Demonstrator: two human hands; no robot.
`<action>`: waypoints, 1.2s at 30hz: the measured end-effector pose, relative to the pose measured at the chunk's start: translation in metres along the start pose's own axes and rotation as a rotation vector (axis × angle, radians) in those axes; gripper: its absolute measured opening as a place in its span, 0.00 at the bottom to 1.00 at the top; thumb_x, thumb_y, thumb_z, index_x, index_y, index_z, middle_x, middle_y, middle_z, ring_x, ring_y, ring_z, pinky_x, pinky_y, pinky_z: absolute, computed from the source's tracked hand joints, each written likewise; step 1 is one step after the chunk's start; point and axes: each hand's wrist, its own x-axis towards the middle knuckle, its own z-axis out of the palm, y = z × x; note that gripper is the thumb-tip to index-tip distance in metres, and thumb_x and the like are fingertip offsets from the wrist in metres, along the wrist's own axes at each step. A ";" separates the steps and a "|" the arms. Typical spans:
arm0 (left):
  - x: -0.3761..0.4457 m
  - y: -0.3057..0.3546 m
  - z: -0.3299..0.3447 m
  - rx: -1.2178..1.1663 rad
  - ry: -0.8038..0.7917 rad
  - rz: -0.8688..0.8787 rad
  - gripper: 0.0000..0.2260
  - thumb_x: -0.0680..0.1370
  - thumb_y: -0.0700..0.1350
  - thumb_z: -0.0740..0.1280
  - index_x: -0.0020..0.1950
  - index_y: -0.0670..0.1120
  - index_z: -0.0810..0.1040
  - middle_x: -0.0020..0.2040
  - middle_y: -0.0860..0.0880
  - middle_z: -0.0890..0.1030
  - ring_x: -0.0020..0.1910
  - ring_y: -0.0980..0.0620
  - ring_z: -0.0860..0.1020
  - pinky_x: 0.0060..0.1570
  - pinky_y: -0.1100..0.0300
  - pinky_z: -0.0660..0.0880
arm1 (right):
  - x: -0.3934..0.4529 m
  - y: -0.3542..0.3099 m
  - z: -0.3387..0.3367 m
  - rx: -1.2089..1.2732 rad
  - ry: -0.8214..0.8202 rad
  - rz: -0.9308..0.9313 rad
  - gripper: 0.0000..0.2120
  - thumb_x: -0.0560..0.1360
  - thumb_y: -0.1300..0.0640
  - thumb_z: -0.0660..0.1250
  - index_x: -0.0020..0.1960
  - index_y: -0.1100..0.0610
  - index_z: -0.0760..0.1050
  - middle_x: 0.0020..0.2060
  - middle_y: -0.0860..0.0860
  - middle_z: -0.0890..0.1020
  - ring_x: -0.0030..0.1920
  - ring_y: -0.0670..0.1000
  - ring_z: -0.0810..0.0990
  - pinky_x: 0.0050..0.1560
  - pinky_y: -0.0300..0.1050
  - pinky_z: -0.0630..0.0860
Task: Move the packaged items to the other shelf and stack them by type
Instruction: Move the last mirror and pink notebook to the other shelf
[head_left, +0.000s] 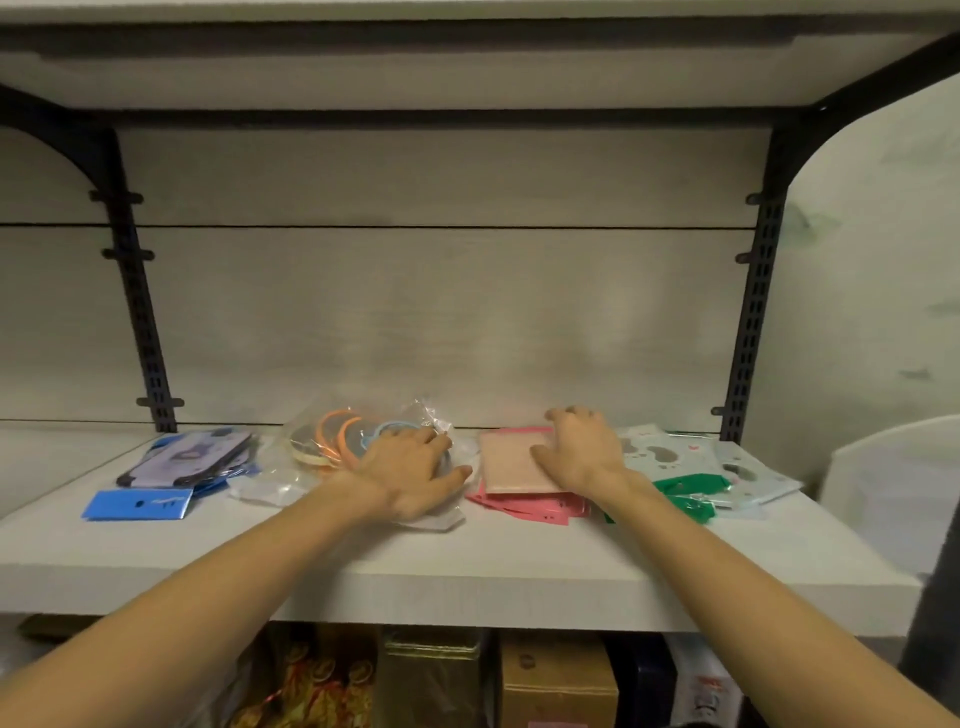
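Observation:
Four groups of packaged items lie in a row on a white shelf (467, 566). At the left is a blue and purple pack pile (182, 467). Beside it are clear bags of orange and blue rings (332, 441), and my left hand (410, 467) rests flat on top of them with fingers spread. A pink pack stack (514, 467) sits right of centre; my right hand (576, 447) lies on it with fingers loosely bent over its far edge. Green and pale blue packs (685, 478) are at the right.
Black slotted uprights (140, 312) stand at both sides of the shelf's back wall, and another shelf board (467, 62) runs overhead. Below the shelf are cardboard and gold boxes (556, 680). A white rounded object (893, 493) stands at the right.

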 end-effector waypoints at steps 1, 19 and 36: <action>0.000 0.000 0.000 0.015 0.000 0.004 0.25 0.82 0.64 0.54 0.62 0.46 0.76 0.65 0.47 0.76 0.65 0.44 0.74 0.65 0.50 0.66 | 0.002 -0.001 0.002 -0.013 -0.025 -0.025 0.18 0.78 0.52 0.63 0.67 0.52 0.76 0.64 0.57 0.79 0.64 0.61 0.75 0.61 0.51 0.74; -0.053 -0.088 -0.053 0.071 0.487 -0.098 0.31 0.80 0.62 0.47 0.70 0.43 0.74 0.73 0.42 0.72 0.75 0.43 0.65 0.79 0.47 0.50 | -0.017 -0.078 -0.028 0.241 0.384 -0.142 0.26 0.81 0.51 0.62 0.75 0.60 0.65 0.72 0.57 0.71 0.75 0.60 0.62 0.73 0.55 0.62; -0.304 -0.309 -0.171 0.221 0.995 -0.294 0.29 0.80 0.50 0.64 0.78 0.40 0.62 0.80 0.39 0.59 0.78 0.40 0.60 0.76 0.44 0.59 | -0.099 -0.433 -0.073 0.898 0.951 -0.527 0.29 0.80 0.58 0.61 0.79 0.61 0.59 0.78 0.55 0.63 0.80 0.53 0.56 0.80 0.45 0.51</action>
